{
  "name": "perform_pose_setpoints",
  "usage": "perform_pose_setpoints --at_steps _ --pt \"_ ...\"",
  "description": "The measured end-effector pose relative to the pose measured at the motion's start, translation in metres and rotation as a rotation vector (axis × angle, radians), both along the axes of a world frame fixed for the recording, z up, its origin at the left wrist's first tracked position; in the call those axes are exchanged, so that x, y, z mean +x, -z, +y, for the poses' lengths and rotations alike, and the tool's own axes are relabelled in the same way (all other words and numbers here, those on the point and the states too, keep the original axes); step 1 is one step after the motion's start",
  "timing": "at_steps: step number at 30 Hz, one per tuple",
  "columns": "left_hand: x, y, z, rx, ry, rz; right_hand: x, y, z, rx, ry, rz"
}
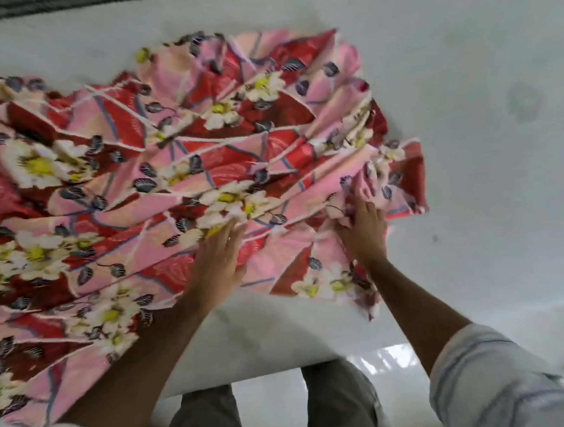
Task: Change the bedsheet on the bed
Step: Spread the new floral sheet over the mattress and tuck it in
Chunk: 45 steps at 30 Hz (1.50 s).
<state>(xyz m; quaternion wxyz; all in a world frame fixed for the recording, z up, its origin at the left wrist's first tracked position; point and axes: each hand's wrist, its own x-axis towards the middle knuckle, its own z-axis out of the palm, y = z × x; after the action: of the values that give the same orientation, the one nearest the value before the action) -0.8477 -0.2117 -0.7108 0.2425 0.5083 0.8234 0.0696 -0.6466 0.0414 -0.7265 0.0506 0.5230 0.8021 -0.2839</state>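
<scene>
A red and pink floral bedsheet [159, 174] lies bunched in folds on the bare white mattress [484, 135], spreading from the left edge to past the middle. My left hand [219, 260] lies flat on the sheet with straight fingers, pressing on its near folds. My right hand [362, 226] grips a gathered bunch of the sheet at its right end, fingers curled into the cloth. Both forearms reach forward from rolled striped sleeves.
The mattress's near edge [283, 361] runs across the lower frame, with my legs [335, 404] and a glossy white floor [272, 402] below it. A dark strip [63, 4] borders the mattress's far side. A faint stain [524, 101] marks the mattress at right.
</scene>
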Motion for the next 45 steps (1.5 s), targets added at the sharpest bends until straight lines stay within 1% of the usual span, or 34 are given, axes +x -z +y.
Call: perform_pose_setpoints --at_steps 2,3,5,7,8,9,11,13,14,16,18,20,22,23,25,27,29,30,32,33,34,36,37,39,41,43,45 --pt "0.009 0.005 0.027 0.01 -0.07 0.043 0.013 0.006 0.016 -0.095 -0.025 0.188" --pt "0.014 0.005 0.041 0.017 -0.098 0.056 0.02 0.004 0.023 -0.139 -0.059 0.248" --pt "0.017 0.003 0.062 0.045 -0.117 0.036 0.035 -0.009 0.035 -0.136 -0.18 0.275" --pt "0.015 0.0 0.077 0.031 -0.088 -0.012 0.05 -0.025 0.038 -0.137 -0.348 0.269" --pt "0.015 -0.002 0.084 -0.001 -0.058 -0.023 0.058 -0.031 0.037 -0.187 -0.443 0.244" --pt "0.016 -0.005 0.089 -0.038 -0.025 -0.014 0.065 -0.036 0.034 -0.293 -0.524 0.187" --pt "0.02 -0.008 0.1 -0.103 0.033 0.031 0.073 -0.041 0.028 -0.539 -0.67 -0.026" --pt "0.026 -0.007 0.109 -0.114 0.055 0.066 0.078 -0.036 0.017 -0.58 -0.839 -0.217" --pt "0.03 -0.006 0.112 -0.088 0.039 0.062 0.08 -0.032 0.012 -0.584 -0.84 -0.256" --pt "0.039 -0.006 0.113 0.018 -0.053 0.018 0.083 -0.026 0.004 -0.597 -0.709 -0.239" --pt "0.045 -0.011 0.111 0.133 -0.199 -0.049 0.082 -0.022 -0.003 -0.577 -0.559 -0.216" --pt "0.05 -0.027 0.105 0.213 -0.359 -0.248 0.081 -0.019 -0.017 -0.569 -0.407 -0.182" --pt "0.05 -0.053 0.098 0.273 -0.47 -0.451 0.076 -0.022 -0.037 -0.568 -0.177 -0.103" --pt "0.048 -0.073 0.093 0.321 -0.5 -0.511 0.071 -0.025 -0.048 -0.539 -0.039 -0.07" --pt "0.037 -0.113 0.08 0.442 -0.549 -0.571 0.061 -0.032 -0.065 -0.482 0.128 -0.088" --pt "0.017 -0.154 0.065 0.565 -0.604 -0.584 0.053 -0.035 -0.073 -0.524 0.228 -0.104" --pt "-0.008 -0.199 0.042 0.717 -0.624 -0.508 0.046 -0.047 -0.075 -0.597 0.329 -0.062" --pt "-0.022 -0.221 0.028 0.77 -0.639 -0.435 0.044 -0.056 -0.073 -0.595 0.347 -0.052" --pt "-0.047 -0.258 0.0 0.836 -0.708 -0.302 0.04 -0.081 -0.06 -0.55 0.308 -0.05" --pt "-0.061 -0.276 -0.017 0.864 -0.763 -0.204 0.039 -0.1 -0.052 -0.538 0.301 -0.009" --pt "-0.072 -0.288 -0.034 0.886 -0.839 -0.116 0.037 -0.126 -0.044 -0.547 0.34 0.076" --pt "-0.089 -0.308 -0.07 0.931 -0.988 0.003 0.037 -0.184 -0.018 -0.626 0.518 0.339" --pt "-0.095 -0.314 -0.084 0.928 -1.036 0.04 0.039 -0.213 -0.002 -0.599 0.564 0.455" --pt "-0.104 -0.325 -0.107 0.826 -1.071 0.101 0.05 -0.265 0.049 -0.418 0.617 0.634" --pt "-0.103 -0.335 -0.12 0.695 -1.059 0.145 0.057 -0.316 0.101 -0.111 0.648 0.799" --pt "-0.097 -0.332 -0.123 0.552 -0.983 0.187 0.058 -0.35 0.139 0.158 0.622 0.894" --pt "-0.088 -0.316 -0.122 0.374 -0.866 0.201 0.059 -0.398 0.124 0.203 0.586 0.877"
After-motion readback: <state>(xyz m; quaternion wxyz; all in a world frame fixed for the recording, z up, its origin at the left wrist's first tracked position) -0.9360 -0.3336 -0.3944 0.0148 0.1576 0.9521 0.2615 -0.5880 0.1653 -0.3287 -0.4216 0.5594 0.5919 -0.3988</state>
